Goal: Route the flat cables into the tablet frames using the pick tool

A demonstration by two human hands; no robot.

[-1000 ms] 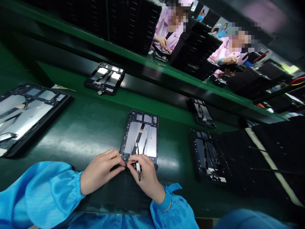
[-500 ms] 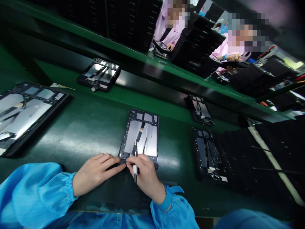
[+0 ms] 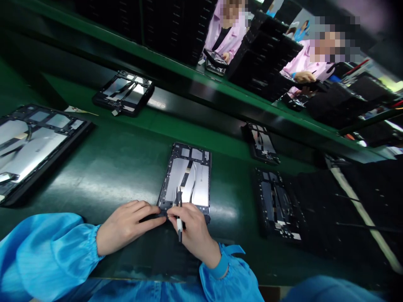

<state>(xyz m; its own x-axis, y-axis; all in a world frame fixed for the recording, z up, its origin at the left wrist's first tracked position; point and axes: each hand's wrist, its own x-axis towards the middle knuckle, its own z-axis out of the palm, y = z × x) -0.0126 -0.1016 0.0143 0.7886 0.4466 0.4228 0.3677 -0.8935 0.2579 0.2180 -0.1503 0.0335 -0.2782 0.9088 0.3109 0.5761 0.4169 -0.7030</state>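
An opened tablet frame point(image 3: 188, 176) with a silvery inner plate and flat cables lies on the green belt right in front of me. My left hand point(image 3: 127, 224) rests at its near left corner, fingers curled, the fingertips pinching at the frame's lower edge. My right hand point(image 3: 195, 233) meets it there, closed around a thin black-and-white tool point(image 3: 179, 224) that points down between its fingers. Both sleeves are shiny blue. Whatever small part sits between the fingertips is too small to make out.
More tablet frames lie around: a large one at the left edge point(image 3: 31, 144), one at the far left point(image 3: 123, 92), two to the right point(image 3: 260, 143) point(image 3: 277, 205). A raised green rail point(image 3: 189, 79) crosses behind. Two people in pink coats work beyond it among stacked black trays point(image 3: 264, 54).
My hands stay at the frame's near edge; the left hand has flattened slightly and the tool has turned a little in my right hand. The view has shifted slightly.
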